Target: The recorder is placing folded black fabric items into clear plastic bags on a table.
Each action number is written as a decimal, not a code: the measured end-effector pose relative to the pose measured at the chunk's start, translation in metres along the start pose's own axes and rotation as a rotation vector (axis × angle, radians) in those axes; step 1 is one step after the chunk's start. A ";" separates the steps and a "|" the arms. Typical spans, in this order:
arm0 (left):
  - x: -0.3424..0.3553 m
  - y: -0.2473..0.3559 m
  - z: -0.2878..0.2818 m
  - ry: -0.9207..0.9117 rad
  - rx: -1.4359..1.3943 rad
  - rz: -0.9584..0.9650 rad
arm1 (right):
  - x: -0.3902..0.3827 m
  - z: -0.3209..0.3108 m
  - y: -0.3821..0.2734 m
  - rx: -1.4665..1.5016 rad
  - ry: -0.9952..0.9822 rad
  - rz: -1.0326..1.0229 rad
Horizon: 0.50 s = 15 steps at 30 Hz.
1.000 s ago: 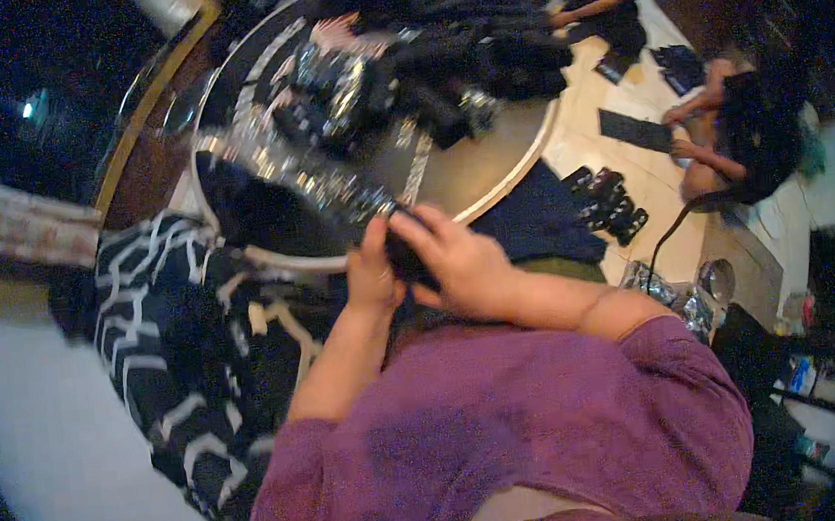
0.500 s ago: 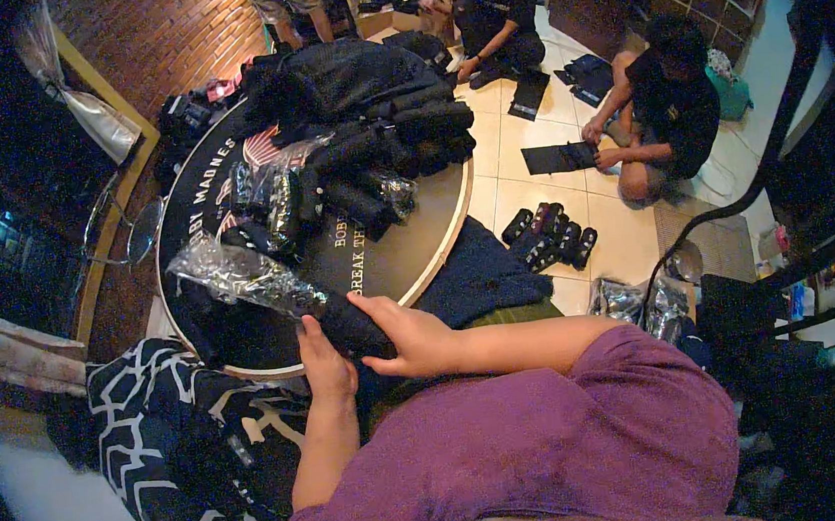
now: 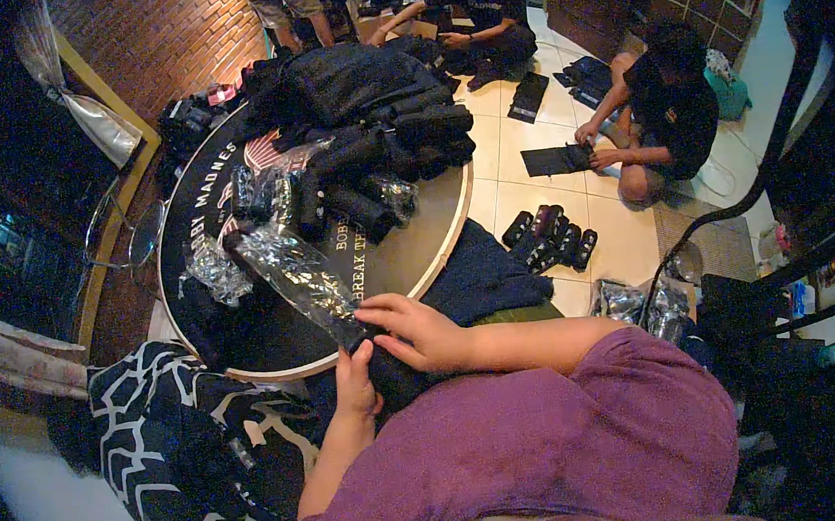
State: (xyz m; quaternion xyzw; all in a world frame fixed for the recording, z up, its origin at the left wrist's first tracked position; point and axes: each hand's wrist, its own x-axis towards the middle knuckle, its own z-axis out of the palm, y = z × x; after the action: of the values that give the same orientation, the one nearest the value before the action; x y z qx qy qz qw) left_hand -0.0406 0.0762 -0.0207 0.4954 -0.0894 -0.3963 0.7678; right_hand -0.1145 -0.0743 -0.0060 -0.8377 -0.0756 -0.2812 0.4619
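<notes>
My left hand (image 3: 357, 387) is closed around a dark soft bundle (image 3: 394, 381) and the near end of a long clear plastic bag (image 3: 293, 272). My right hand (image 3: 415, 336) lies over the same end from the right, its fingers curled onto the bag; part of the bundle is hidden under it. The bag stretches away over the round black table (image 3: 438, 264) with a pale rim. Beside its far end is a crumpled clear wrapper (image 3: 217, 270). Behind lie a heap of dark rolled garments (image 3: 350, 86) and shiny bagged items (image 3: 280, 188).
A co-worker (image 3: 669, 106) sits on the tiled floor folding dark fabric (image 3: 554, 160); another (image 3: 496, 32) sits behind, near someone standing (image 3: 282, 2). Small dark rolls (image 3: 551, 238), silver packets (image 3: 643, 309), a black cable (image 3: 705, 218) and patterned fabric (image 3: 153, 437) surround the table.
Since half a second ago, my hands have moved slightly right and down; the clear bag now extends separately from a crumpled wrapper at left. The rear co-worker's arms have reached leftward.
</notes>
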 end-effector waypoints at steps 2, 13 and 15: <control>-0.004 -0.010 -0.001 0.046 0.002 -0.009 | -0.005 0.002 -0.004 -0.057 -0.003 -0.043; -0.021 -0.025 -0.011 0.137 0.073 -0.130 | -0.023 0.009 -0.003 -0.238 -0.082 -0.162; -0.027 -0.021 -0.004 0.162 0.111 -0.133 | -0.026 0.010 -0.002 -0.256 -0.125 -0.141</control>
State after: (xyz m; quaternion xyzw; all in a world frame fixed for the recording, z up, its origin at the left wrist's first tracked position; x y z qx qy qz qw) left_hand -0.0675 0.0932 -0.0336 0.5723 -0.0160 -0.3995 0.7160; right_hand -0.1328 -0.0612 -0.0225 -0.8984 -0.1263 -0.2673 0.3249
